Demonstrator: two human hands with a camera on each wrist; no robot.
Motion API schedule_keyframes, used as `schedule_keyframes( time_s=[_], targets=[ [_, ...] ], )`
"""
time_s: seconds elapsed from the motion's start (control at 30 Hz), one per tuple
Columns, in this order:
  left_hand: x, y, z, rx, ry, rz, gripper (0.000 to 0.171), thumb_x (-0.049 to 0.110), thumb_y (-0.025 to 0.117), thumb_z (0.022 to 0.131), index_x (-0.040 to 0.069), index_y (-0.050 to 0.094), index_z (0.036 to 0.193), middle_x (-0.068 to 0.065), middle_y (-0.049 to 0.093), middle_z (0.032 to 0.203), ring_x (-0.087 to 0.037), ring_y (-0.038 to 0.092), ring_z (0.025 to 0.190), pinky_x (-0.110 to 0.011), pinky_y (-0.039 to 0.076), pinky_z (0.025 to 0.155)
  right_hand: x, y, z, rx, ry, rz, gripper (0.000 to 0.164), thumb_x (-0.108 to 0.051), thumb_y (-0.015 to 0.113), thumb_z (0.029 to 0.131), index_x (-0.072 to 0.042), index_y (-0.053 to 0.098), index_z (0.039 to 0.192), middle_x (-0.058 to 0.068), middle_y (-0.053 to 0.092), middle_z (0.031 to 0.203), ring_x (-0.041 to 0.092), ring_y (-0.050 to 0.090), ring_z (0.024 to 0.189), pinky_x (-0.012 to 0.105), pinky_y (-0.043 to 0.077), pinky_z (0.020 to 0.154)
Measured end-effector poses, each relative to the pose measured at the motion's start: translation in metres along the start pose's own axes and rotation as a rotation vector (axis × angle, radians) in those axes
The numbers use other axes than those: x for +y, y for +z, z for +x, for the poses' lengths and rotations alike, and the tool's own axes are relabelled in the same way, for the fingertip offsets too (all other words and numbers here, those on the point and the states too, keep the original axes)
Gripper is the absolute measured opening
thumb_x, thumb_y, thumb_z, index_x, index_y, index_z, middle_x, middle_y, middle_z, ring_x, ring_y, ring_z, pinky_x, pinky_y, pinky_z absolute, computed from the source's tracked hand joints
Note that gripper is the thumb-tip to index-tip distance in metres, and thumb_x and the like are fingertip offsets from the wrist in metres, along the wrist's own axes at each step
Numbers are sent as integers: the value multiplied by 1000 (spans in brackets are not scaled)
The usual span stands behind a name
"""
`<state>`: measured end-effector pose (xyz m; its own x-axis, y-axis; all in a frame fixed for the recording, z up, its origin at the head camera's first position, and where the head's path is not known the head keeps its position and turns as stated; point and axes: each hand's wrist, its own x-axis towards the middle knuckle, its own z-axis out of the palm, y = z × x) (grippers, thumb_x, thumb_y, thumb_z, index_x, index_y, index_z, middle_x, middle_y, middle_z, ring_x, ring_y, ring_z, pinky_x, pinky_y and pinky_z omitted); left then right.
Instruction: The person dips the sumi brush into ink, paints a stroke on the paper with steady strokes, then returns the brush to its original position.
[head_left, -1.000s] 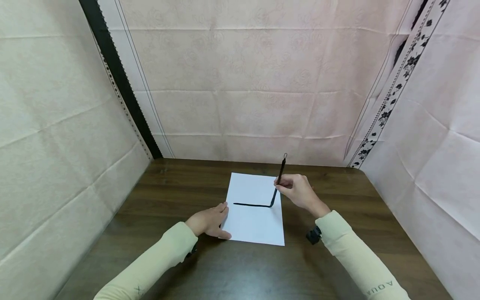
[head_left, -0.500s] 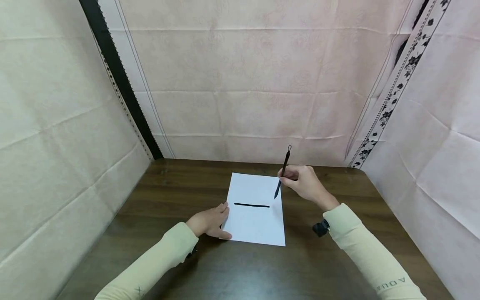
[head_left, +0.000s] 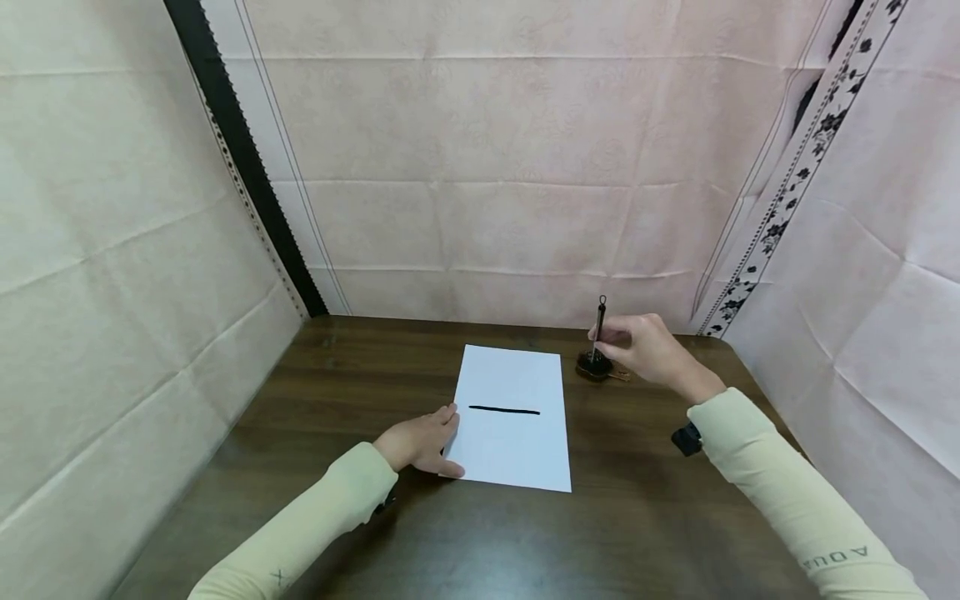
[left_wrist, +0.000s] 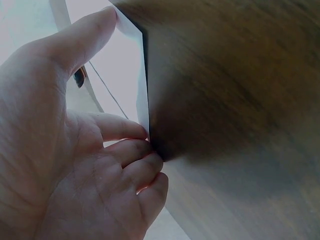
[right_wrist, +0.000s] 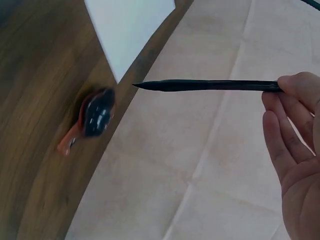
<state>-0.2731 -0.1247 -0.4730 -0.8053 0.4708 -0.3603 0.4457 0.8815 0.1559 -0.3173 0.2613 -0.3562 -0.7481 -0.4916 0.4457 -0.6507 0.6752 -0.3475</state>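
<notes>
My right hand (head_left: 648,350) pinches an upright writing brush (head_left: 598,329) by its dark handle, its lower end right at a small ink dish (head_left: 594,366). In the right wrist view the brush (right_wrist: 205,85) shows a pointed black tip, and the reddish-brown dish (right_wrist: 75,131) holds glossy black ink (right_wrist: 100,112). A white sheet of paper (head_left: 510,454) lies left of the dish and carries one horizontal black stroke (head_left: 504,409). My left hand (head_left: 420,442) rests at the paper's left edge, fingers extended and thumb at the lower corner; in the left wrist view its palm (left_wrist: 85,170) faces the camera.
A dark wooden table (head_left: 337,375) bears the paper and dish. Pale cloth hangs behind it as a back wall (head_left: 480,208), with further cloth on the left (head_left: 135,250) and right (head_left: 862,333) sides.
My right hand has lifted the brush off the end of the stroke and carried it right to the ink dish, which its palm hid before. The left hand and paper stay put.
</notes>
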Motion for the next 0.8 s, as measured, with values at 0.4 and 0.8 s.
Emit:
schedule_keyframes(
  time_s=[0.4,0.8],
  targets=[
    [-1,-1,0,-2,-2,-17,102,59,73,94,1,30,165,-15,21,177,-29,23,165,-44,29,132,29,-3,-14,65,-221,-183,24,10,82,84,-4,80,104,9,80,97,26,79,90,39,65,77],
    [1,-3,-3,-2,0,-20,101,58,73,94,1,30,165,-15,21,177,-28,23,165,-44,28,132,62,16,-39,82,-500,-320,21,5,81,86,0,77,106,11,78,103,27,74,96,41,63,79]
  ],
)
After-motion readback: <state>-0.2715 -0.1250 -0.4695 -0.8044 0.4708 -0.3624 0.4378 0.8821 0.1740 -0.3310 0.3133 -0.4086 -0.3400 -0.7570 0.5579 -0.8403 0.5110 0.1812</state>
